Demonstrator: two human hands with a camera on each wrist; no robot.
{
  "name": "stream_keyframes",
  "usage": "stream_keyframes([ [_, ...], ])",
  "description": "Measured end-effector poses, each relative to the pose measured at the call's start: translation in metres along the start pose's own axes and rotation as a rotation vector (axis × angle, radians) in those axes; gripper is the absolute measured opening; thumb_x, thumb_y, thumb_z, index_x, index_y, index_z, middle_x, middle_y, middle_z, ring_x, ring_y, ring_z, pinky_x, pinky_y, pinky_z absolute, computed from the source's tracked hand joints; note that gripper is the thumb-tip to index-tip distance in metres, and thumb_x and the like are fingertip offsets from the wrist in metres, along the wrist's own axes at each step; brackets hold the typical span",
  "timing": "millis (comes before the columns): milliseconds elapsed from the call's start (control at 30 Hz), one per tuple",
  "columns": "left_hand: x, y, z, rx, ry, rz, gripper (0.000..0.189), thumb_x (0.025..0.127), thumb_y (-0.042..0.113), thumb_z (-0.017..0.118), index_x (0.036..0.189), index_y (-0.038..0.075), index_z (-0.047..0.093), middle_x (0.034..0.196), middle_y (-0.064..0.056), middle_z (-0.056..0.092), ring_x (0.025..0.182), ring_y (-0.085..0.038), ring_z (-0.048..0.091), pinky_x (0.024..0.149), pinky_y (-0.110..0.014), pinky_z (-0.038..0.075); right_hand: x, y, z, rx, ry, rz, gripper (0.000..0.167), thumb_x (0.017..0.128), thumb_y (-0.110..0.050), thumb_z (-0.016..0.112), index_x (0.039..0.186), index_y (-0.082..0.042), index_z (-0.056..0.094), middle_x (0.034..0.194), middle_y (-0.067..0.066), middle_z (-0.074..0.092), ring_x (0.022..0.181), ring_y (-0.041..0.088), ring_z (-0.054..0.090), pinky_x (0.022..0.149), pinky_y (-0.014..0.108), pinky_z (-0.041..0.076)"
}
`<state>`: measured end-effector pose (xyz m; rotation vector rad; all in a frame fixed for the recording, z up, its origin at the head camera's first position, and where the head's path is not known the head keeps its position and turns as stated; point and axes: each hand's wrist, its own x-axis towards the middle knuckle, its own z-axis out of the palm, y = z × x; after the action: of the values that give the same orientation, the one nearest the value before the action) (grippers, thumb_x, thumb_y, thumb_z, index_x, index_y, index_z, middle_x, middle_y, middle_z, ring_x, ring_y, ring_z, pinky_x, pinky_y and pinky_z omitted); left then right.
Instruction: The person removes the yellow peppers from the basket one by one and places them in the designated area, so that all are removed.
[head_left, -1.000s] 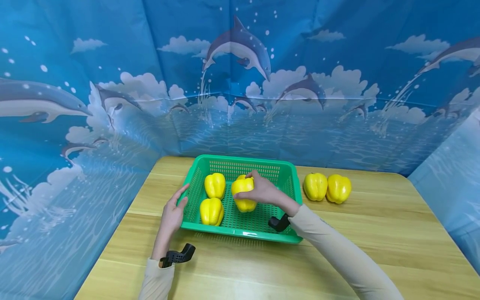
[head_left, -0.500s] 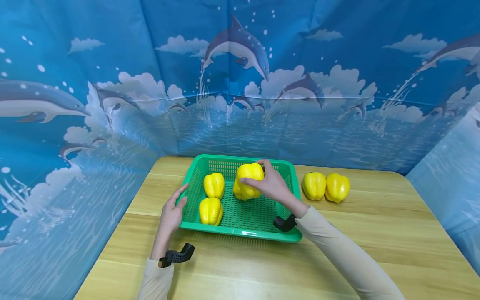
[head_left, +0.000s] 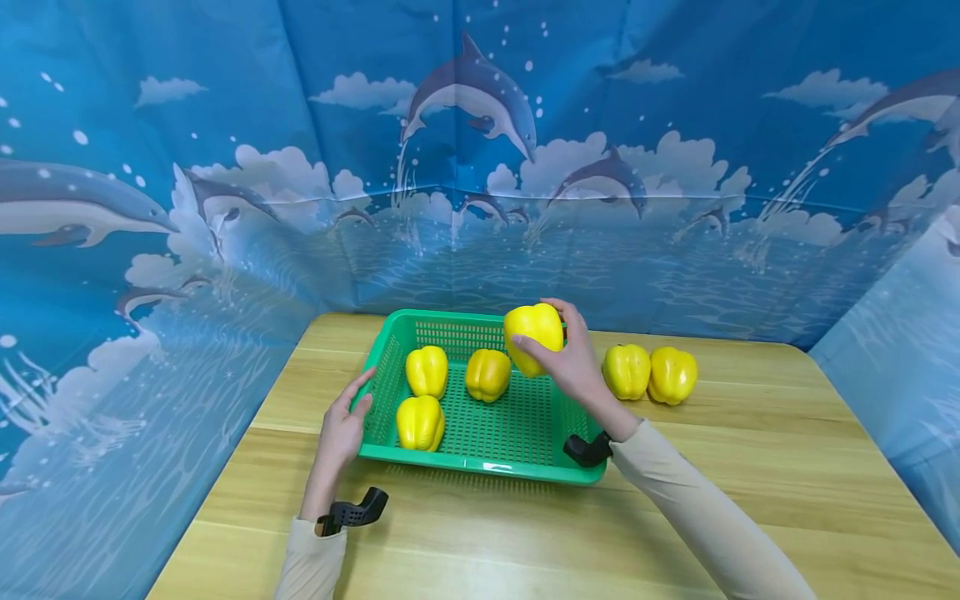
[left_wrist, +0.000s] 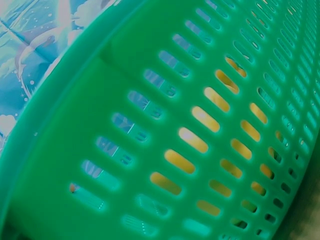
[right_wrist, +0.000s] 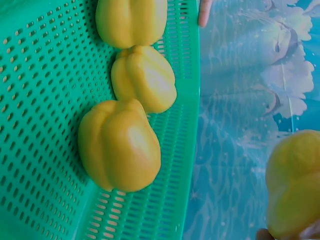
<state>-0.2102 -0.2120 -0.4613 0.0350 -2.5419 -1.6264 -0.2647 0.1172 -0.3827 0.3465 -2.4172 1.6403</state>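
Observation:
My right hand grips a yellow bell pepper, thumb on its near side, above the right half of a green plastic basket. The held pepper also shows at the right edge of the right wrist view. On the basket's left rim rests my left hand, its fingers along the outside edge and thumb over the rim. Three yellow peppers lie inside: a back left pepper, a front left pepper and a more orange middle pepper. The left wrist view looks through the slotted basket wall.
Two more bell peppers sit side by side on the wooden table, right of the basket. A blue dolphin-print curtain hangs behind the table. Each wrist carries a black camera mount.
My right hand has lifted the bell pepper up and to the right, uncovering the orange-tinted pepper in the middle of the basket. My left hand has stayed at the rim.

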Motion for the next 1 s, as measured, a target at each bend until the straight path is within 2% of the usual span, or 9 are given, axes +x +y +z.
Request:
stream_keyframes([
  [67, 0.0, 0.0, 0.0, 0.003, 0.004, -0.002, 0.043, 0.103, 0.017, 0.04, 0.146, 0.021, 0.039, 0.15, -0.01, 0.032, 0.125, -0.034, 0.04, 0.095, -0.051, 0.032, 0.0, 0.001, -0.005, 0.01, 0.035, -0.007, 0.067, 0.083, -0.037, 0.072, 0.138, -0.017, 0.04, 0.131, 0.012, 0.037, 0.102, 0.03, 0.046, 0.072, 0.044, 0.049],
  [200, 0.0, 0.0, 0.0, 0.002, 0.007, -0.009, 0.043, 0.104, 0.017, 0.04, 0.146, 0.022, 0.039, 0.15, -0.009, 0.032, 0.099, -0.035, 0.049, 0.087, -0.047, 0.033, 0.0, 0.005, -0.017, 0.022, 0.101, -0.032, 0.066, 0.085, -0.033, 0.071, 0.141, -0.016, 0.039, 0.133, 0.014, 0.037, 0.102, 0.03, 0.047, 0.073, 0.043, 0.048],
  [333, -0.001, 0.001, 0.0, 0.002, 0.003, -0.007, 0.043, 0.104, 0.017, 0.04, 0.146, 0.021, 0.039, 0.15, -0.01, 0.032, 0.118, -0.037, 0.044, 0.092, -0.051, 0.033, -0.002, 0.011, -0.03, 0.052, 0.161, -0.037, 0.068, 0.087, -0.03, 0.07, 0.145, -0.017, 0.035, 0.135, 0.014, 0.035, 0.104, 0.029, 0.047, 0.076, 0.042, 0.047],
  [433, -0.001, 0.001, 0.0, 0.004, 0.001, -0.003, 0.043, 0.104, 0.017, 0.04, 0.146, 0.021, 0.039, 0.15, -0.01, 0.032, 0.134, -0.035, 0.03, 0.099, -0.054, 0.03, -0.004, 0.017, -0.039, 0.078, 0.207, -0.01, 0.073, 0.087, -0.03, 0.069, 0.148, -0.02, 0.029, 0.137, 0.011, 0.035, 0.108, 0.026, 0.046, 0.079, 0.038, 0.047],
  [533, -0.001, 0.001, 0.0, 0.001, 0.0, -0.005, 0.043, 0.104, 0.017, 0.04, 0.146, 0.021, 0.039, 0.15, -0.01, 0.032, 0.132, -0.035, 0.032, 0.097, -0.054, 0.031, -0.006, 0.023, -0.049, 0.113, 0.263, 0.023, 0.076, 0.087, -0.031, 0.069, 0.148, -0.019, 0.026, 0.135, 0.009, 0.036, 0.109, 0.022, 0.045, 0.081, 0.033, 0.046],
  [700, 0.0, 0.001, 0.0, 0.003, -0.001, -0.009, 0.043, 0.104, 0.018, 0.04, 0.146, 0.021, 0.039, 0.15, -0.01, 0.031, 0.134, -0.035, 0.03, 0.102, -0.056, 0.028, -0.009, 0.032, -0.066, 0.131, 0.35, 0.062, 0.07, 0.087, -0.032, 0.069, 0.143, -0.015, 0.031, 0.129, 0.006, 0.04, 0.104, 0.019, 0.045, 0.079, 0.028, 0.044],
  [800, 0.0, 0.001, 0.0, -0.002, -0.004, -0.006, 0.043, 0.104, 0.017, 0.04, 0.146, 0.021, 0.039, 0.151, -0.009, 0.031, 0.136, -0.035, 0.025, 0.104, -0.057, 0.023, -0.012, 0.038, -0.077, 0.122, 0.394, 0.083, 0.068, 0.087, -0.032, 0.07, 0.142, -0.017, 0.034, 0.126, 0.003, 0.041, 0.102, 0.018, 0.045, 0.078, 0.028, 0.044],
  [1000, -0.001, 0.001, 0.0, -0.001, 0.002, -0.002, 0.043, 0.103, 0.017, 0.04, 0.146, 0.021, 0.039, 0.15, -0.01, 0.032, 0.136, -0.036, 0.026, 0.104, -0.058, 0.023, -0.015, 0.057, -0.099, 0.065, 0.486, 0.136, 0.067, 0.087, -0.033, 0.069, 0.142, -0.018, 0.033, 0.129, 0.002, 0.04, 0.105, 0.017, 0.044, 0.081, 0.028, 0.041],
])
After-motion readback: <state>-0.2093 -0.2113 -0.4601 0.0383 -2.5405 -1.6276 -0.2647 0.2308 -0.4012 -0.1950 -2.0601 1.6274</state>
